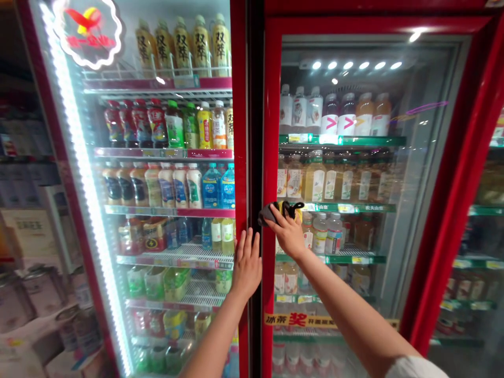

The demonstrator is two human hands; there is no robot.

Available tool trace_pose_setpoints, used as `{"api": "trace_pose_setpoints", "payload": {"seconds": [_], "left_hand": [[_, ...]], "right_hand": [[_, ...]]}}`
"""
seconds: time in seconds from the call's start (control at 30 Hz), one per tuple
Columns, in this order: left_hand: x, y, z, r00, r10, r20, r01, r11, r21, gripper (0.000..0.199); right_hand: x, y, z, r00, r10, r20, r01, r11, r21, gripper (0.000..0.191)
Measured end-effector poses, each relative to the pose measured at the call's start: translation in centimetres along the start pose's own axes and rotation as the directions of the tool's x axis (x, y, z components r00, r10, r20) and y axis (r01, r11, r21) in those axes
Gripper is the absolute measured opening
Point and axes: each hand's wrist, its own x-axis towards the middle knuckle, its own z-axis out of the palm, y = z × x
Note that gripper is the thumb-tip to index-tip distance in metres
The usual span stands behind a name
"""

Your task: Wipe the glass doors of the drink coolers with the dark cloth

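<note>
Two upright drink coolers with red frames stand side by side. My left hand [247, 268] lies with its fingers stretched upward against the red edge of the left cooler [241, 126], beside the dark gap, and holds nothing. Higher and to the right, my right hand [289, 233] presses a dark grey and yellow cloth [281, 211] against the red door frame of the right cooler [272, 131]. Part of the cloth bunches up above the fingers, with a black loop sticking out to the right.
Bottles [212, 186] and cans fill lit shelves behind the left glass. More bottles [318, 178] stand behind the right glass, which carries a yellow strip [315, 320] low down. Stacked goods [43, 294] are blurred at the far left. Another cooler shows at the right edge.
</note>
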Motion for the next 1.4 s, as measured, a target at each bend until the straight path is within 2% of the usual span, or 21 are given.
{"api": "trace_pose_setpoints", "payload": {"seconds": [0.1, 0.2, 0.3, 0.37, 0.43, 0.5, 0.6, 0.7, 0.77, 0.83, 0.9, 1.0, 1.1, 1.17, 1.23, 1.3, 1.37, 1.4], "left_hand": [[0.4, 1.1, 0.6, 0.998, 0.024, -0.064, -0.031, 0.994, -0.105, 0.081], [1.4, 2.1, 1.7, 0.997, 0.048, -0.067, -0.062, 0.971, -0.232, 0.081], [2.6, 2.9, 3.0, 0.998, 0.0, -0.06, -0.02, 0.941, -0.339, 0.084], [3.0, 3.6, 4.0, 0.997, -0.02, -0.073, -0.007, 0.937, -0.35, 0.084], [3.3, 4.5, 5.0, 0.996, -0.032, -0.087, 0.003, 0.95, -0.313, 0.087], [4.1, 5.8, 5.9, 0.993, -0.06, -0.105, 0.032, 0.968, -0.249, 0.097], [7.1, 7.7, 6.5, 0.983, -0.091, -0.16, 0.068, 0.987, -0.147, 0.107], [11.1, 9.5, 6.1, 0.983, 0.0, -0.184, -0.012, 0.998, -0.064, 0.103], [12.5, 10.6, 6.0, 0.984, 0.04, -0.175, -0.047, 0.998, -0.037, 0.099], [12.0, 11.4, 6.2, 0.987, 0.059, -0.153, -0.064, 0.998, -0.029, 0.095], [10.4, 11.7, 6.7, 0.989, 0.068, -0.134, -0.072, 0.997, -0.028, 0.095], [9.0, 11.6, 7.0, 0.986, 0.025, -0.166, -0.025, 1.0, 0.005, 0.095], [11.6, 11.6, 6.4, 0.965, -0.069, -0.254, 0.081, 0.996, 0.039, 0.084], [13.9, 12.4, 6.2, 0.949, -0.098, -0.298, 0.111, 0.993, 0.028, 0.079], [14.8, 13.6, 6.7, 0.945, -0.103, -0.309, 0.115, 0.993, 0.02, 0.08], [13.4, 14.7, 8.0, 0.965, -0.027, -0.26, 0.039, 0.998, 0.04, 0.082], [10.4, 15.2, 9.3, 0.978, 0.109, -0.176, -0.099, 0.993, 0.062, 0.082], [8.9, 15.2, 9.8, 0.98, 0.133, -0.147, -0.125, 0.99, 0.062, 0.081]], "right_hand": [[-2.0, -0.4, 0.9, 0.999, -0.045, 0.026, 0.042, 0.993, 0.115, 0.061], [-2.6, -0.2, 0.7, 0.998, -0.062, 0.0, 0.058, 0.933, 0.356, 0.065], [-2.1, 0.6, -0.6, 0.997, 0.007, -0.083, 0.043, 0.803, 0.594, 0.06], [-2.1, 1.5, -1.4, 0.989, 0.083, -0.122, 0.019, 0.748, 0.664, 0.055], [-2.8, 2.8, -1.8, 0.978, 0.128, -0.162, 0.01, 0.755, 0.656, 0.052], [-4.0, 4.4, -1.8, 0.966, 0.143, -0.216, 0.011, 0.81, 0.586, 0.053], [-5.7, 7.1, -1.8, 0.947, 0.167, -0.276, -0.021, 0.886, 0.463, 0.048], [-6.7, 9.4, -2.6, 0.939, 0.195, -0.282, -0.074, 0.918, 0.389, 0.042], [-7.2, 10.4, -3.1, 0.94, 0.213, -0.267, -0.105, 0.925, 0.366, 0.039], [-8.2, 11.0, -3.4, 0.941, 0.24, -0.24, -0.141, 0.918, 0.37, 0.035], [-9.6, 11.3, -3.5, 0.945, 0.257, -0.202, -0.159, 0.902, 0.401, 0.033], [-12.1, 12.3, -3.6, 0.954, 0.253, -0.157, -0.16, 0.88, 0.448, 0.031], [-13.9, 14.6, -4.3, 0.926, 0.332, -0.181, -0.226, 0.871, 0.436, 0.029], [-14.8, 16.4, -4.8, 0.885, 0.408, -0.222, -0.291, 0.86, 0.42, 0.027], [-15.6, 17.8, -5.1, 0.851, 0.461, -0.252, -0.342, 0.85, 0.402, 0.027], [-16.6, 18.6, -5.2, 0.829, 0.494, -0.264, -0.379, 0.842, 0.383, 0.03], [-17.6, 18.9, -5.1, 0.825, 0.502, -0.259, -0.399, 0.843, 0.362, 0.034], [-18.1, 19.1, -5.1, 0.833, 0.492, -0.253, -0.395, 0.849, 0.351, 0.037]]}}
